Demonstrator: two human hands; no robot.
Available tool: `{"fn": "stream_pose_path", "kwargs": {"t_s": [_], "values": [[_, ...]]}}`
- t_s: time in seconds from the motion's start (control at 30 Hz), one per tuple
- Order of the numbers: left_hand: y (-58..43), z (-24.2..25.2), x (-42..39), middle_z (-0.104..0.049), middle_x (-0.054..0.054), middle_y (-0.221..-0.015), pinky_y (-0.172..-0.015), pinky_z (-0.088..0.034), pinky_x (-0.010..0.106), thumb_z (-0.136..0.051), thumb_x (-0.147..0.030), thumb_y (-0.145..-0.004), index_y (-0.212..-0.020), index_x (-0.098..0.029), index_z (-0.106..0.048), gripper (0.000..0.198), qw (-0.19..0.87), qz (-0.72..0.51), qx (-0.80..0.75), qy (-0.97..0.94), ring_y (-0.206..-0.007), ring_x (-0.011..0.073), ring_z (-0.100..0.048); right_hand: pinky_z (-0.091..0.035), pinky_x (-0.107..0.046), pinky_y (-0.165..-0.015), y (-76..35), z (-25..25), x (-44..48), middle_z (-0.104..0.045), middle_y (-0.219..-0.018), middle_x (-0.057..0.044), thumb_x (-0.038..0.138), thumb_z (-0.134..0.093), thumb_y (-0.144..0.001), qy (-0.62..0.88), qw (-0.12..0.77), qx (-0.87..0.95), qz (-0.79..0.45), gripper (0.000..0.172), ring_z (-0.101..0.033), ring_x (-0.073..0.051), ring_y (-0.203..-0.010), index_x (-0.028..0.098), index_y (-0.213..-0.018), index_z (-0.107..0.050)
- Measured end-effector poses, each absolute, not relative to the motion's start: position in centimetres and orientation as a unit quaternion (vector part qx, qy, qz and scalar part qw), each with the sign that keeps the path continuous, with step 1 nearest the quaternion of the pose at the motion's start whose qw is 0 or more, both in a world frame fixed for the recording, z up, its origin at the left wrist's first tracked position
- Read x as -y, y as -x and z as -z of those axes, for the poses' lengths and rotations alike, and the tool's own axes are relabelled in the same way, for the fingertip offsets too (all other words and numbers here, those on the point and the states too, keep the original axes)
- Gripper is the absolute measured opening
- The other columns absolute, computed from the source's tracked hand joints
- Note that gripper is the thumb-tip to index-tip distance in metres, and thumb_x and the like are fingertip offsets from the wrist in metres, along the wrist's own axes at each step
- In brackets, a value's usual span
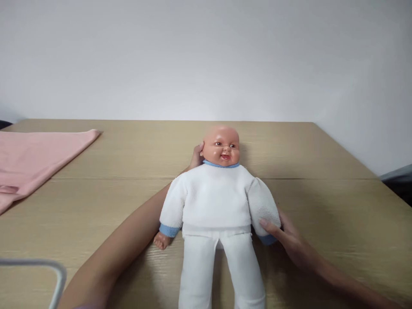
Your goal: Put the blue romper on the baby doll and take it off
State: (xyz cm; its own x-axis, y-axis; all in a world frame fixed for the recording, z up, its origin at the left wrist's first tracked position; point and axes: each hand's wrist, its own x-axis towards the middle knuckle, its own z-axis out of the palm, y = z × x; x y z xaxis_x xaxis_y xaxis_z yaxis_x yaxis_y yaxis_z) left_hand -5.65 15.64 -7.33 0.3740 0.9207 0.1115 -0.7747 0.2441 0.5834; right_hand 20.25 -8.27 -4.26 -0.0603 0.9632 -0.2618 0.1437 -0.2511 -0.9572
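A baby doll (pixel 217 197) lies face up at the centre of the wooden table, its head toward the far edge. It wears a white fleece top with blue collar and cuffs, and white trousers that run out of view at the bottom. My left hand (pixel 196 156) is behind the doll's head and neck; its thumb shows beside the ear, and the other fingers are hidden. On the other side, my right hand (pixel 286 236) grips the doll's sleeve (pixel 265 206) near the cuff, thumb on top. The doll's hand on that side is hidden.
A pink cloth (pixel 35 161) lies spread on the left of the table (pixel 128 150). At the lower left a pale curved bar (pixel 59 274) is close to the camera. A plain wall stands behind the table, and a dark object (pixel 399 184) is beyond its right edge.
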Motion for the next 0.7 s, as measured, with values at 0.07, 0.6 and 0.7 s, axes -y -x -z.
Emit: {"fn": "stream_pose_path", "kwargs": {"t_s": [0.07,0.6,0.7], "values": [[6.1,7.2,-15.5,-0.082,0.011,-0.140,-0.137,-0.041,0.055,-0.066,-0.065,-0.100,-0.140,-0.016,-0.076,0.064,0.782,-0.521,-0.141,-0.313,-0.156,0.0420,-0.058,-0.057,-0.050,-0.118,-20.2,4.5,8.2,-0.074,-0.149,-0.015,0.068,-0.078,-0.095,0.581,0.395,0.507,-0.500,0.066,-0.067,-0.039,-0.140,0.025,-0.144,-0.068],[7.3,5.7,-15.0,-0.078,0.013,-0.146,-0.140,-0.038,0.049,-0.055,-0.066,-0.108,-0.148,-0.013,-0.072,0.068,0.800,-0.456,-0.198,-0.337,-0.158,0.0372,-0.056,-0.065,-0.039,-0.095,-20.5,5.8,8.0,-0.080,-0.132,-0.011,0.067,-0.078,-0.095,0.604,0.422,0.535,-0.414,0.063,-0.078,-0.033,-0.113,0.024,-0.141,-0.067],[7.4,6.1,-15.3,-0.077,0.011,-0.148,-0.141,-0.036,0.046,-0.058,-0.067,-0.107,-0.145,-0.015,-0.075,0.066,0.793,-0.461,-0.193,-0.349,-0.160,0.0359,-0.054,-0.064,-0.040,-0.100,-20.5,5.9,8.0,-0.079,-0.134,-0.011,0.067,-0.077,-0.096,0.599,0.421,0.537,-0.420,0.063,-0.077,-0.032,-0.116,0.025,-0.141,-0.066]]}}
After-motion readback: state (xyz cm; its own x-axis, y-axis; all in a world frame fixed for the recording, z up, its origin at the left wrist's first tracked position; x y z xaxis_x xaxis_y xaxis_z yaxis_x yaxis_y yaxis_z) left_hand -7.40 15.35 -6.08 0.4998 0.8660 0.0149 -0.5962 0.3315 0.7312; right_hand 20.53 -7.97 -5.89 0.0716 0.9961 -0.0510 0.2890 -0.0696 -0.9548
